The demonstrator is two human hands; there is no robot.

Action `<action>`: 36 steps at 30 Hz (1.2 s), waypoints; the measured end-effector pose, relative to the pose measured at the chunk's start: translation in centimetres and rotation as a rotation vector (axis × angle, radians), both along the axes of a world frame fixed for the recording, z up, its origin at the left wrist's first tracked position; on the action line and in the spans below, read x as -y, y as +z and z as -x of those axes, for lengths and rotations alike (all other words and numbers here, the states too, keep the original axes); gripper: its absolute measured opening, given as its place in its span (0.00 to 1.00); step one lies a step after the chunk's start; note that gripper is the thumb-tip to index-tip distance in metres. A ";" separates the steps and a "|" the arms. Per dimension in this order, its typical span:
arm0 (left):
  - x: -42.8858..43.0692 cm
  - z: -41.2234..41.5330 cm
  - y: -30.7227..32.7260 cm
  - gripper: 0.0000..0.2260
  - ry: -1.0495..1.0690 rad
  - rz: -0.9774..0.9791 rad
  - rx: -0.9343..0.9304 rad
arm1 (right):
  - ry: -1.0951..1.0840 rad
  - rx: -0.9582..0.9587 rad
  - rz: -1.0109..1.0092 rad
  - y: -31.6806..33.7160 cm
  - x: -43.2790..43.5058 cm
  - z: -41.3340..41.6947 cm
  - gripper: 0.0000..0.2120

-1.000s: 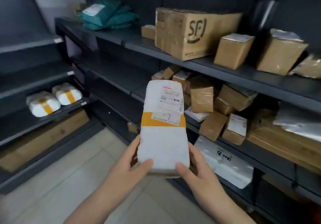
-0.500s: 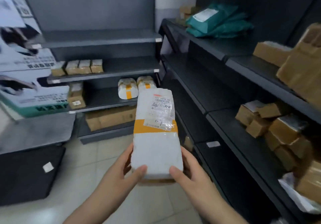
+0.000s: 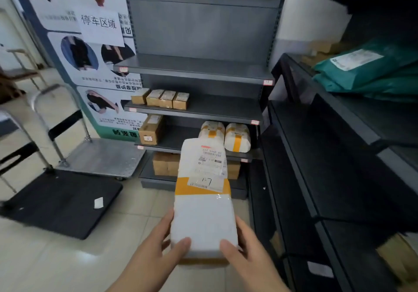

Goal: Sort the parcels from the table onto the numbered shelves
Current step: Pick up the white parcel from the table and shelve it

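White parcel (image 3: 203,212) w/ orange band, held in mid-air betw. left hand (image 3: 153,248) and right hand (image 3: 248,255), label up, prob. so the handwritten mark (image 3: 207,181) can be read. Thumbs (image 3: 183,243) pressed on near edge, other fingers (image 3: 167,220) curled round the sides, pinching the bottom end. Pointed at shelf (image 3: 178,136) w/ two similar parcels (image 3: 237,137), the likely slot.

white parcels (image 3: 237,137): 3, orange band on each; held parcel (image 3: 203,219) plus 2 side by side on a shelf
small brown boxes (image 3: 167,99): 4, one row
larger brown box (image 3: 151,129): 1
bottom-shelf brown boxes (image 3: 162,165): partly hidden, count unclear
teal mailer bags (image 3: 362,67): at least 2, stacked
platform carts: 2, silver cart (image 3: 101,158) and black cart (image 3: 61,201)
shelf units: 2, facing unit (image 3: 203,31) and side unit (image 3: 339,156)
paper sign (image 3: 100,25): 1
hands: 2, left hand (image 3: 158,251) and right hand (image 3: 246,253)
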State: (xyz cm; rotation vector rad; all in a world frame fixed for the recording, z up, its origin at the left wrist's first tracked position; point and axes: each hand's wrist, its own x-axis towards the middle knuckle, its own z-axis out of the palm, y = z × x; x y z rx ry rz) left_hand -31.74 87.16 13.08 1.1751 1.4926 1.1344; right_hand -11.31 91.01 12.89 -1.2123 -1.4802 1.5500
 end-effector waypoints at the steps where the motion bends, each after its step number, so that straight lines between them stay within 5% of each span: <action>1: -0.5 0.2 0.0 0.32 0.025 0.015 -0.010 | 0.017 0.011 0.009 -0.1 -0.5 0.2 0.35; 6: -5.1 1.4 -0.5 0.24 0.066 0.048 -0.058 | 0.067 0.058 0.030 -0.4 -5.5 1.7 0.36; 12: -14.8 4.1 -0.6 0.23 -0.019 0.018 -0.017 | -0.030 0.043 0.034 -0.7 -14.6 4.8 0.24; 22: -30.8 12.2 2.8 0.22 -0.179 -0.042 -0.103 | -0.148 0.015 -0.059 1.4 -28.7 13.1 0.22; 36: -41.5 15.1 0.8 0.22 -0.188 0.037 -0.096 | -0.112 0.063 -0.004 -0.6 -40.0 15.6 0.23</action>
